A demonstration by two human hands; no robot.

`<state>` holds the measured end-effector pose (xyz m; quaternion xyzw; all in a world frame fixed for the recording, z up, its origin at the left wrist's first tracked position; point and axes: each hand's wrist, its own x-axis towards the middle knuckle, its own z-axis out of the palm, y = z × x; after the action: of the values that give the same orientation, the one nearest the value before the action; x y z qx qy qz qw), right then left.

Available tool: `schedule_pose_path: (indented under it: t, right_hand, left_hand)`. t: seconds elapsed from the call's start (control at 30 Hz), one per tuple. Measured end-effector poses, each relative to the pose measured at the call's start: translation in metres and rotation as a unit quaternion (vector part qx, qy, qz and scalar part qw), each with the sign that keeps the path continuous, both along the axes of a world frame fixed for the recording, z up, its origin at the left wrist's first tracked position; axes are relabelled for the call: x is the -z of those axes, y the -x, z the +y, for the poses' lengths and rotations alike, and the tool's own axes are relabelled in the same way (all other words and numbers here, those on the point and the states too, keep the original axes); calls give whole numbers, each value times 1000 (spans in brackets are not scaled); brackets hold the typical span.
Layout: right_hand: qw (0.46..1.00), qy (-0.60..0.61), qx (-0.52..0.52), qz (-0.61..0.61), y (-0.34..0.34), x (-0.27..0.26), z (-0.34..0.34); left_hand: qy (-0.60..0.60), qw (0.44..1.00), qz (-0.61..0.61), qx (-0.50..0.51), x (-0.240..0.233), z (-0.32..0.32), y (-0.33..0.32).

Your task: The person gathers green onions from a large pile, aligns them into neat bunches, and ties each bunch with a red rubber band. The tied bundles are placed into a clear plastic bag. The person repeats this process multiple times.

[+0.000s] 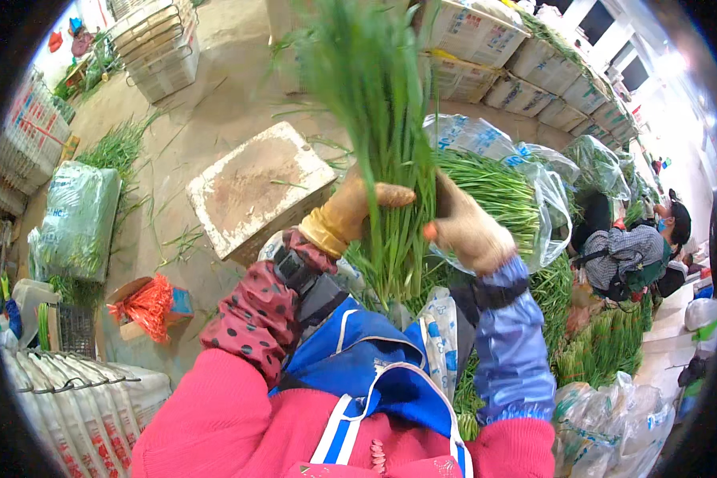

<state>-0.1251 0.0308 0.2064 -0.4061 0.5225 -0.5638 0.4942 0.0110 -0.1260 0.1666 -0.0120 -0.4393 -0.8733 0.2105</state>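
A large bunch of long green chives [394,239] stands upright before me, its leafy top blurred and its stalk ends near my lap. My left hand [349,209], in a yellowed work glove, grips it with the thumb across the stalks. On the other side my right hand [475,233], in a pale glove with an orange thumb tip, cups the bunch; its fingertips are partly hidden behind the stalks. Just beyond my right hand, an opened clear plastic bag [552,209] holds more chives [490,191]. A blue apron [352,340] covers my lap.
A worn foam box [263,185] stands ahead to the left. Orange ties [149,305] fill a small carton beside a wrapped bundle [80,218]. Stacked white boxes [472,36] line the back. At right, a person [627,251] sits near heaped chives [603,346].
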Motion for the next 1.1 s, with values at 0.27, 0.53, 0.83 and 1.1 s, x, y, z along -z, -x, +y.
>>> schedule_pose_path:
  t: [0.27,0.53,0.83,1.1]
  right_hand:
    - [978,64,74,-183,-69,28,-138]
    - [982,43,59,-177,-90,74,-230]
    - [957,143,-91,235,-86,31,-311]
    - [867,107,-157,460,-106,77,-344]
  left_hand:
    - [100,950,-272,-115,14,-119,-9]
    - [77,971,-178,-139,45,-180,-82]
    - [190,947,-111,-233,43,-241,-107]
    - [282,879,-215,-320,106,-259,-131]
